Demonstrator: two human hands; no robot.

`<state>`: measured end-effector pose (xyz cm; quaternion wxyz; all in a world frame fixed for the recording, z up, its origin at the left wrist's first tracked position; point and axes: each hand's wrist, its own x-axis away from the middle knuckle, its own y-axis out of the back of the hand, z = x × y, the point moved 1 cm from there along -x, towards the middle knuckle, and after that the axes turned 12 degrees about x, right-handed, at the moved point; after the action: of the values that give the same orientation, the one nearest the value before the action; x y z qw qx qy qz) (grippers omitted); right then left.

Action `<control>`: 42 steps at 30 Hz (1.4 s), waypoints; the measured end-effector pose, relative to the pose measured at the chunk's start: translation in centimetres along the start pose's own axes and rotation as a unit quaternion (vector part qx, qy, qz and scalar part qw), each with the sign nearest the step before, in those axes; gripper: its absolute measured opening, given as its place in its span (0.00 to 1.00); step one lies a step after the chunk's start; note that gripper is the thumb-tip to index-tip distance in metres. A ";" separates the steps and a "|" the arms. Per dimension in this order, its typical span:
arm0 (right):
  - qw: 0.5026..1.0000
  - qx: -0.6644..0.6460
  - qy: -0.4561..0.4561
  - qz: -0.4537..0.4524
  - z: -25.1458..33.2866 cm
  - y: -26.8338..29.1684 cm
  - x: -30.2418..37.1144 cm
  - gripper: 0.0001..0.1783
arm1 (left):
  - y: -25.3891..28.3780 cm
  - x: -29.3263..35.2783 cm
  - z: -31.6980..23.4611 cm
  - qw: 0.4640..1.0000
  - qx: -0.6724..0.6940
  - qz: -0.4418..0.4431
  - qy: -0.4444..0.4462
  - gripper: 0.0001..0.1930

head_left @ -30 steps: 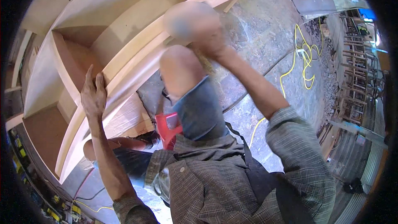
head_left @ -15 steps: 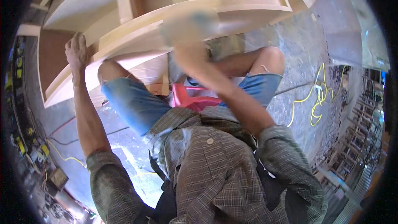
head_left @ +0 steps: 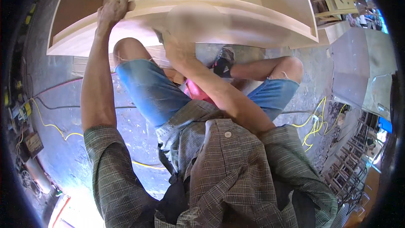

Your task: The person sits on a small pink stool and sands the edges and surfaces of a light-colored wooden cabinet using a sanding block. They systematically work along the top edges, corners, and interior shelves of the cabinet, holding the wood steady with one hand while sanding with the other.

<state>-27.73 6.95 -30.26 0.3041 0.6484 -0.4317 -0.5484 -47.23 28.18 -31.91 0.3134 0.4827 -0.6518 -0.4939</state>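
A pale, unfinished wooden cabinet (head_left: 253,6), open toward me with a divider in its middle, spans the top of the view. My left hand (head_left: 112,12) is closed over its near edge on the left side, fingers curled on the rail. Against the cabinet's near face is my right hand (head_left: 179,44), partly smeared. A small dark grey edge shows beside its fingers, so it seems to hold something flat, but I cannot make out what. The wood just beyond that hand is blurred too.
I sit low, knees apart, on a pink seat (head_left: 196,92). Yellow cord (head_left: 315,128) lies on the floor at right, and more cord runs at left. Grey panels (head_left: 352,65) stand at right, near stacked wooden frames (head_left: 348,156). A dark shoe (head_left: 223,61) is under the cabinet.
My view has turned, so the cabinet now sits higher and straighter. The right hand has moved left along the near face. The left hand still grips the cabinet's edge.
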 end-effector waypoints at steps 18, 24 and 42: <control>0.990 -0.084 0.090 -0.063 -3.1 -2.1 -0.4 0.25 | 2.9 1.3 7.0 0.999 -0.043 -0.018 -0.002 0.24; 0.996 -0.060 0.016 -0.067 -17.4 2.1 1.6 0.22 | 4.3 2.3 6.6 0.998 0.004 -0.021 0.062 0.26; 0.998 -0.040 0.039 0.023 -11.3 -1.1 0.7 0.35 | 3.8 1.1 7.4 0.994 0.021 0.006 0.110 0.27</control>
<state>-16.46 5.90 -29.13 0.3590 0.6468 -0.4122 -0.5319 -55.34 29.87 -30.74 0.3764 0.5365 -0.6263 -0.4222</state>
